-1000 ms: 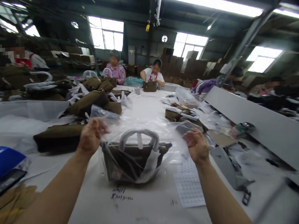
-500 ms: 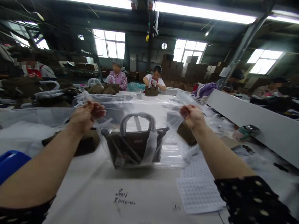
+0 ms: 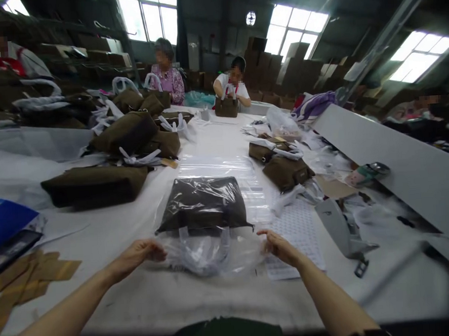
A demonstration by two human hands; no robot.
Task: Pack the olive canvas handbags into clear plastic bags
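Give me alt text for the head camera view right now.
Two bare hands, left and right, at the near edges of a clear plastic bag holding a dark handbag, its wrapped handles toward the wearer, on a white worktable.

Passable up the white tabletop (image 3: 217, 138), upper centre; blocked left by piled brown bags (image 3: 125, 136), right by slanted panel (image 3: 395, 157).

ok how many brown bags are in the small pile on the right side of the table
2 that I can make out: the front bag, just beyond the printed sheet, and the back bag, farther off and to its left. Another may be hidden.
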